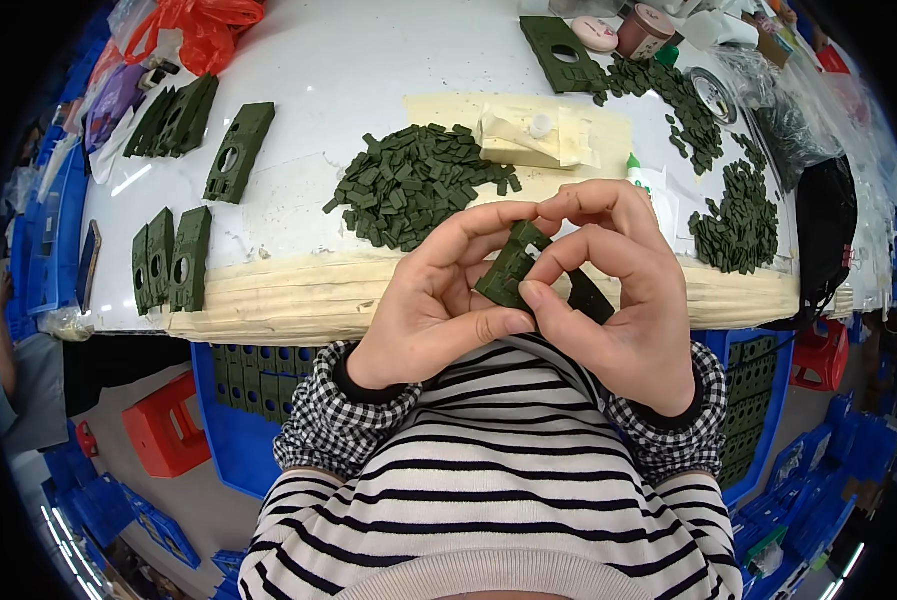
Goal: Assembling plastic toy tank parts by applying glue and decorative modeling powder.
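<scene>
Over the table's front edge, my left hand (418, 300) is closed on a dark green moulded plastic plate (505, 278), its thumb along the lower edge and its fingers behind. The plate is tilted and shows raised detail, with its middle partly covered by fingers. My right hand (633, 285) is closed on the same plate, thumb and index finger pinched together on its face. Whether a small piece sits in that pinch is hidden. Just beyond my hands lies a heap of small dark green plastic tabs (413, 185).
More plates with round holes stand at the left (190, 258) and far right (560, 55). Other tab piles (738, 220) lie right. A taped block (528, 150) and a green-tipped glue bottle (636, 172) are beyond my hands. Blue trays (230, 445) of plates sit below the table.
</scene>
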Motion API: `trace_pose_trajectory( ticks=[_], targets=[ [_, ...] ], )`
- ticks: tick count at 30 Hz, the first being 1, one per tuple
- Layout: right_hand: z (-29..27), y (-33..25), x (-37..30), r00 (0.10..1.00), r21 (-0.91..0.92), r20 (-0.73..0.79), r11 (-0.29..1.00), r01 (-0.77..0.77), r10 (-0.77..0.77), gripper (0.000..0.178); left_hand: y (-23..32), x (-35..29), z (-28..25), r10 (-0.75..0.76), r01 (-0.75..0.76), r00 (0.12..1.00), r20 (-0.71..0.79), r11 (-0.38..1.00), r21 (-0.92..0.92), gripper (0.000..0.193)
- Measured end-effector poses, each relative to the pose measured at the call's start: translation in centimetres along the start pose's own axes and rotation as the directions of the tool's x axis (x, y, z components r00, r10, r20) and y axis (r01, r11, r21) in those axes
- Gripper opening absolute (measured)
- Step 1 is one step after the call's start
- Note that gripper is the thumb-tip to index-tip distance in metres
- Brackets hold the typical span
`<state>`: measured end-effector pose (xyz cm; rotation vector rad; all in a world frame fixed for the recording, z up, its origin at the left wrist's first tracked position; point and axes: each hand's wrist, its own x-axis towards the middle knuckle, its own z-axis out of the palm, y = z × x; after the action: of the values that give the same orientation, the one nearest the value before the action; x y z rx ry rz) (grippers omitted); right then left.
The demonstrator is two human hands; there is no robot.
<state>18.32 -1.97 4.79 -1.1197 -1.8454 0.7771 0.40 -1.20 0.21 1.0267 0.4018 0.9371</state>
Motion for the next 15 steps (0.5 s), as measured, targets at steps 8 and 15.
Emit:
trace_pose_trajectory(
  ticks=[8,15],
  targets=[
    [-0.14,0.07,-0.07,0.999,-0.016,0.039,1.0,-0.012,0.012,0.008,-0.02,0.01,0.06,0.01,-0.01,1.0,-0.006,1.0,0.009,0.063],
    [-0.2,-0.09,-0.12,0.999,-0.054,0.048,0.999,-0.004,0.007,0.009,0.14,0.07,0.27,0.017,-0.017,1.0,-0.012,0.999,0.041,0.062]
  ],
)
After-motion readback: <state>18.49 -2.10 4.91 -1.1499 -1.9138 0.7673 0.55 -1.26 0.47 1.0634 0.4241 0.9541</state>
